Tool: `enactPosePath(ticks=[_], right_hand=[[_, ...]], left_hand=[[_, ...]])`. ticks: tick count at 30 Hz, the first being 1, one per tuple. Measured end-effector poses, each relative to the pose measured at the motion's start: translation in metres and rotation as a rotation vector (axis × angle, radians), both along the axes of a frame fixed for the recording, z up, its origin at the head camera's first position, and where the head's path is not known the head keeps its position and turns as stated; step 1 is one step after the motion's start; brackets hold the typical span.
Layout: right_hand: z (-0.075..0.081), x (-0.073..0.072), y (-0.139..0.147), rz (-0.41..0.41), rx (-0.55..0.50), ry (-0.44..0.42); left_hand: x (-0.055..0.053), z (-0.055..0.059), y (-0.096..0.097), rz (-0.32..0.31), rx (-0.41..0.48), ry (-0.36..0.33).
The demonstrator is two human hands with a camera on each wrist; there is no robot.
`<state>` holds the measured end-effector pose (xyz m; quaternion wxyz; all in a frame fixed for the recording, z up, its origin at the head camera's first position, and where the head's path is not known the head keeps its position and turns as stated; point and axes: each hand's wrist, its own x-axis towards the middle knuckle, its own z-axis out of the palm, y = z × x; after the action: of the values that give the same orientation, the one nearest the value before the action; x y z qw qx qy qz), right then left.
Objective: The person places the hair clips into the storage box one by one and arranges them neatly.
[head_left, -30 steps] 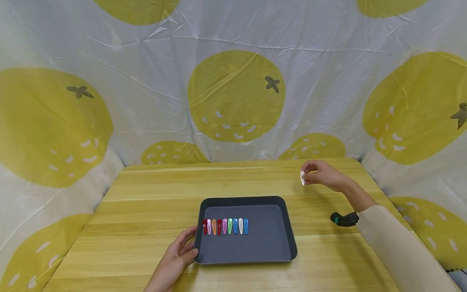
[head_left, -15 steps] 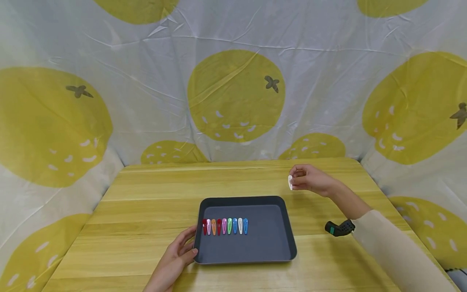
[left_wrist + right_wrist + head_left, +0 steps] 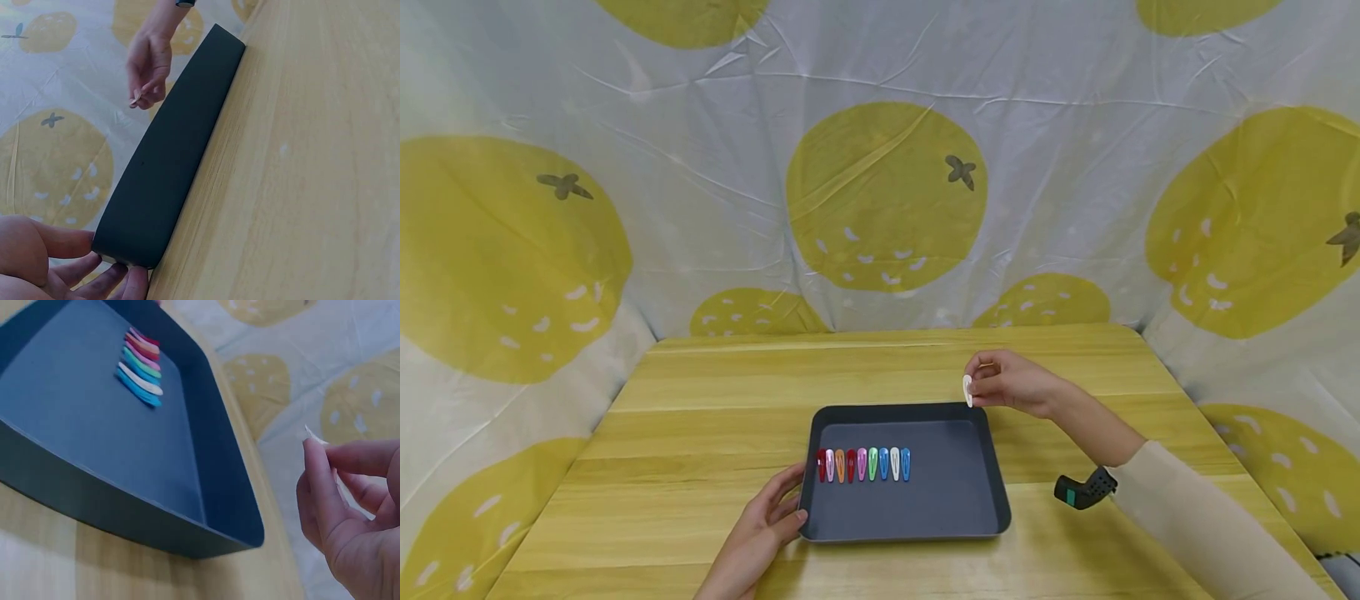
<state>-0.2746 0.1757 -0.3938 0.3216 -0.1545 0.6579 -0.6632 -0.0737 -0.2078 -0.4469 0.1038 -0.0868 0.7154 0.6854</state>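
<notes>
A dark grey baking tray (image 3: 947, 492) lies on the wooden table. Inside it, toward the left, a row of several snap hair clips (image 3: 862, 465) lies side by side in red, pink, orange, green, blue and white. My left hand (image 3: 762, 525) holds the tray's left side, thumb at the rim and fingers against the outer wall; the left wrist view shows this grip at one end (image 3: 69, 262). Above the tray's far right corner, my right hand (image 3: 1011, 383) pinches a white snap hair clip (image 3: 967, 391) between thumb and fingers. In the right wrist view that clip is mostly hidden by the fingers (image 3: 322, 481).
The wooden table (image 3: 715, 375) extends around the tray on all sides. A curtain (image 3: 1045, 200) with yellow fruit prints hangs behind and at both sides. A black wrist device (image 3: 1084, 488) sits by the right sleeve.
My right hand has moved left and a little nearer with the white hair clip, from right of the tray to its far right corner. The left hand and the tray stay put.
</notes>
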Motion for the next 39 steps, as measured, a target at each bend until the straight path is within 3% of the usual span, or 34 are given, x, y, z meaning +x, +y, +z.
enactPosePath(ticks=[10,25,39], right_hand=[[-0.013,0.015,-0.027,0.063,0.2,0.137],[-0.041,0.035,-0.072,0.221,0.356,0.283],[-0.041,0.03,-0.084,0.351,0.59,0.626]], left_hand=[[0.0,0.0,0.002,-0.001,0.013,0.007],[0.002,-0.006,-0.007,-0.006,-0.041,0.038],[-0.001,0.002,0.001,0.017,-0.012,0.002]])
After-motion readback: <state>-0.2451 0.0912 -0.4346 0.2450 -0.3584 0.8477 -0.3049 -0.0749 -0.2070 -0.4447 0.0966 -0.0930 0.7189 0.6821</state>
